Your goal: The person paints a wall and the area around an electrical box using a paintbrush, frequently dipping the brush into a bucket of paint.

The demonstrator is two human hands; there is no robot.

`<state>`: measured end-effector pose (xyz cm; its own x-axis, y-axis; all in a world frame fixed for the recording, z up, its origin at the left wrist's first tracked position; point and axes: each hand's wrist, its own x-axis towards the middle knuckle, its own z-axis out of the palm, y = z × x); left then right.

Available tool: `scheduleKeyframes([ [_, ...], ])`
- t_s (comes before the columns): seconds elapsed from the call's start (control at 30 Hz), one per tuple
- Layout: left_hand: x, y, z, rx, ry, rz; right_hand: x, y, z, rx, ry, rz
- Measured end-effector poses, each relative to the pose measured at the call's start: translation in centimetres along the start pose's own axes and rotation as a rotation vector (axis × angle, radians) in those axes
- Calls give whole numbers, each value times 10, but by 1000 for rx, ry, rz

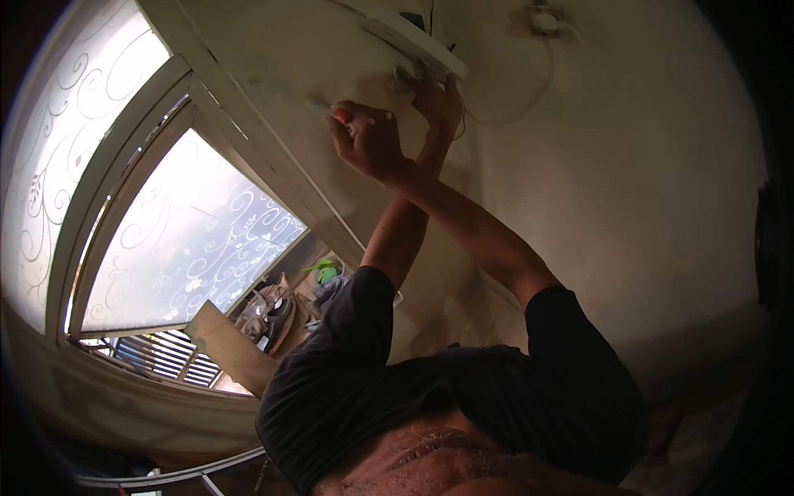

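By left hand, bar aslant down-right

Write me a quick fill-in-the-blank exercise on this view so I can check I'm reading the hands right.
1. The object in the grip of the right hand shows a bright ____ colour.
2. The left hand is up by the long pale box, on the picture's ____ side of the other hand.
3. Rather than running parallel, the two forearms are ____.
4. The patterned window panes are on the picture's ____ side.

Missing words: red; right; crossed; left.
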<state>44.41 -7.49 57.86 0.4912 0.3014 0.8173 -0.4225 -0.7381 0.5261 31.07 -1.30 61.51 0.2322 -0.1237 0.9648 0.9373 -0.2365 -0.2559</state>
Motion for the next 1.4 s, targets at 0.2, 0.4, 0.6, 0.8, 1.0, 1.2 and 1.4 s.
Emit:
scheduleKeyframes([
  [0.2, 0, 0, -13, 75, -19, 2, 43, -9, -13, -151, 250, -224],
  [0.4, 2, 1, -31, -13, -32, -52, 69, -31, 35, -39, 204, -303],
  [0.6, 6, 7, -24, -78, 34, 8, 58, -114, 58, 147, 78, -369],
  [0.8, 3, 12, -28, -55, -77, -59, 88, -76, 39, 277, -43, -176],
  [1.0, -1, 18, -35, 81, -68, -57, 112, 14, 25, 325, 23, 128],
  [1.2, 12, -10, -41, -276, -51, -69, 126, 20, 15, 53, 220, 73],
  [1.4, 3, 28, -22, -116, -163, -96, 96, -38, 55, -83, 231, -427],
])
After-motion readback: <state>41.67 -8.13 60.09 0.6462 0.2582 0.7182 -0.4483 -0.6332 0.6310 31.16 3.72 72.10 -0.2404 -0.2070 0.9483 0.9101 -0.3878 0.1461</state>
